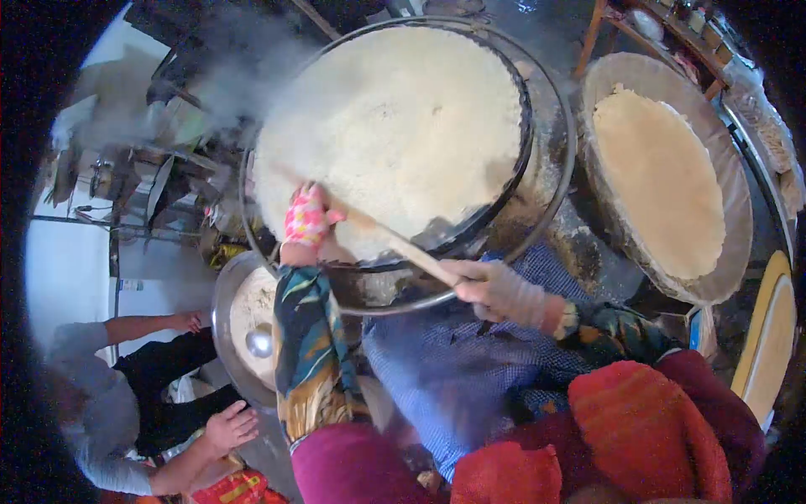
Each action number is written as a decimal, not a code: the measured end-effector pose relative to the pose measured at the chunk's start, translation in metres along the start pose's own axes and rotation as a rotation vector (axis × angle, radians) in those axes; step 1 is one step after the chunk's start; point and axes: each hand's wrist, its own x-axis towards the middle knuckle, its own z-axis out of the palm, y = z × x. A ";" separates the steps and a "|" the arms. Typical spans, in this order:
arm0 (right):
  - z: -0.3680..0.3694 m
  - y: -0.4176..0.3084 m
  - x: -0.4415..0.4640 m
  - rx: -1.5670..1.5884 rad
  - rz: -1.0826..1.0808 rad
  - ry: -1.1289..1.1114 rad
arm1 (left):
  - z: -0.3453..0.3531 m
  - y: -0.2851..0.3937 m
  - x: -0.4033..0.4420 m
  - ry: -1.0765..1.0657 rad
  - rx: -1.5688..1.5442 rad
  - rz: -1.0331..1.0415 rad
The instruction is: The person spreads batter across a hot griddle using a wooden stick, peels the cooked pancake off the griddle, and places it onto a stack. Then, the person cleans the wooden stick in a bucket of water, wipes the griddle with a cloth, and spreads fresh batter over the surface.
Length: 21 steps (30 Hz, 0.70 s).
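A wide round pan (527,151) full of pale, steaming crumbly material (403,126) fills the upper middle. My left hand (309,217), in a pink and white patterned glove, is at the pan's lower left, its fingers closed around a wooden stick (395,242). The stick's far end is over the pale material, faint in the steam. Lower right of it, my right hand (499,290), in a thin whitish glove, grips the stick's near end just outside the pan's edge.
At the right stands a cloth-lined basket (739,193) with a tan layer inside. A metal bowl (222,315) with pale flour-like stuff and a shiny round object is at the left, beside a seated person (101,403) whose hands are apart. A yellow-edged board (768,336) leans at far right.
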 end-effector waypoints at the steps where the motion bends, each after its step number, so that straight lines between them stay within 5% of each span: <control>1: 0.012 0.008 0.007 0.022 -0.023 -0.029 | 0.001 -0.015 -0.027 0.032 0.026 -0.014; 4: 0.022 0.052 0.014 -0.079 -0.101 -0.071 | -0.018 -0.021 -0.101 -0.170 0.083 -0.229; 6: 0.014 0.060 0.000 -0.459 -0.298 -0.033 | -0.050 0.008 -0.144 -0.002 0.004 -0.160; 7: 0.009 0.041 -0.022 -0.591 -0.160 -0.004 | -0.046 0.012 -0.165 0.250 -0.013 -0.224; 8: -0.009 0.057 -0.024 -0.791 -0.436 0.069 | -0.041 0.014 -0.180 0.349 -0.092 -0.359; 10: -0.045 0.043 -0.054 -0.983 -0.103 0.244 | -0.036 0.024 -0.194 0.186 -0.068 -0.543; 12: -0.118 0.063 -0.066 -1.163 -0.003 0.456 | -0.033 0.038 -0.200 0.224 -0.131 -0.112; 15: -0.200 0.049 -0.102 -1.388 -0.490 0.747 | 0.021 0.056 -0.213 0.432 -0.076 0.160; 16: -0.221 0.044 -0.103 -1.045 -0.403 0.777 | 0.021 0.075 -0.208 0.254 -0.069 0.051; 17: -0.241 0.039 -0.105 -0.693 -0.348 0.835 | 0.024 0.097 -0.205 0.301 -0.091 0.009; 18: -0.209 0.013 -0.117 -0.536 -0.318 0.864 | 0.024 0.122 -0.202 0.436 -0.072 -0.011; 21: -0.170 0.033 -0.100 -0.390 -0.385 0.763 | 0.050 0.218 -0.171 0.279 -0.166 -0.226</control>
